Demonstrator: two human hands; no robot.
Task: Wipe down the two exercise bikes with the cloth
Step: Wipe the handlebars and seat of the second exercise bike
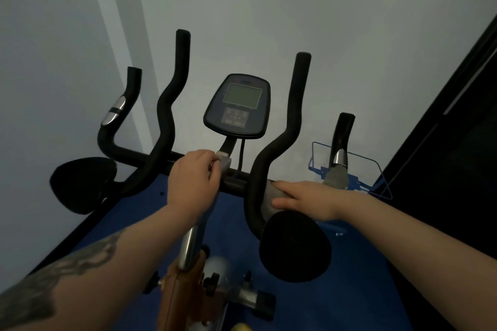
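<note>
Right hand (304, 200) flat atop grey cloth (269, 204) on handlebar (234, 183), left hand (195, 180) gripping handlebar centre

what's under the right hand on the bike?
A grey cloth lies under the right hand, pressed flat-fingered on the handlebar beside the black elbow pad. More grey cloth shows past the wrist. The bar surface beneath is covered.

Matt foam handlebar (166, 105); shiny chrome post (188, 247)

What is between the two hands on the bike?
In the head view, the black crossbar and one curved handlebar lie between the left hand and right hand.
</note>
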